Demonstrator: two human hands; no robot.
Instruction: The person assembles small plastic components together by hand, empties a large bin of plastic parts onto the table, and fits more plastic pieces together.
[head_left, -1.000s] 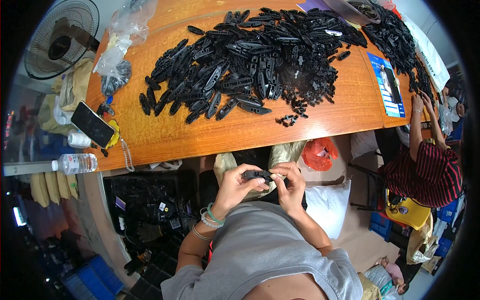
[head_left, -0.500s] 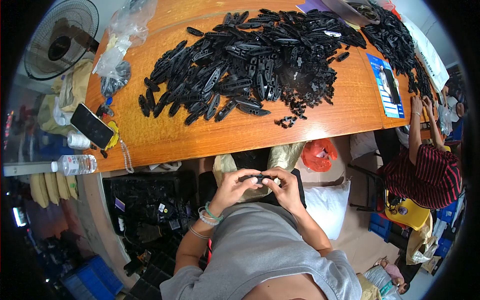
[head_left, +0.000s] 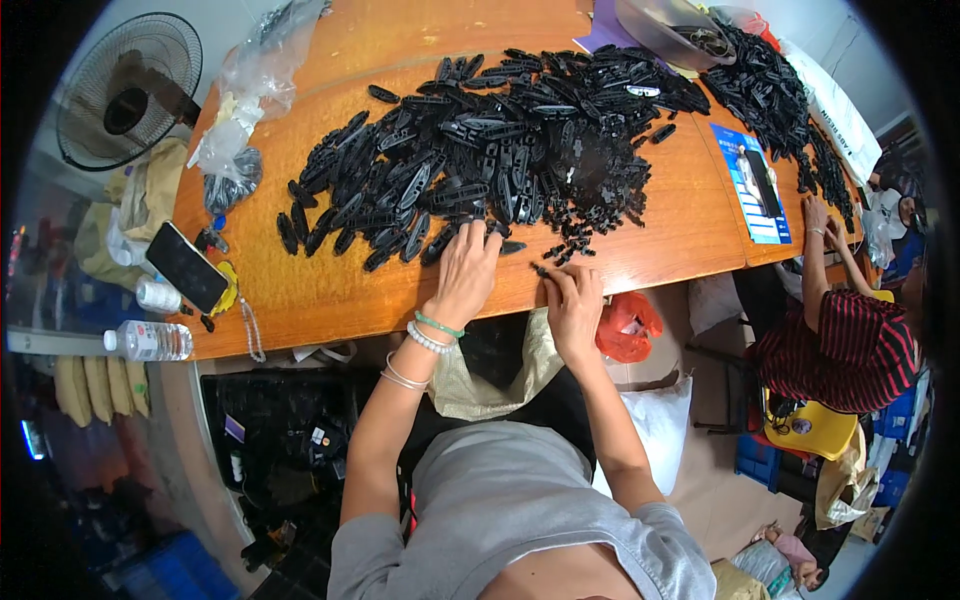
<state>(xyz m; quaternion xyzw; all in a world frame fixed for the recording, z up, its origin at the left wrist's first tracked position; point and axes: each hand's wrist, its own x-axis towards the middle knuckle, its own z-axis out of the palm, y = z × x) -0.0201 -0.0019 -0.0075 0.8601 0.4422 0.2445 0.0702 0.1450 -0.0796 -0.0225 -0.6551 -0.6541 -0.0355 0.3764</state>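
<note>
Left hand [head_left: 465, 272]: flat on table [head_left: 330, 300], fingers in black parts pile [head_left: 470, 160], grip hidden. Right hand [head_left: 575, 305]: fingertips pinching small black piece [head_left: 541, 270] at pile's edge.

A broad heap of long, flat black plastic parts [head_left: 480, 160] sprawls across the orange wooden tabletop [head_left: 330, 290]; small black plastic pieces [head_left: 565, 250] lie scattered along its near edge.

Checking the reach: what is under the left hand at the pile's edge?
The left hand lies on long black plastic parts at the heap's near edge on the wooden table. Whether its fingers grip one is hidden.
</note>
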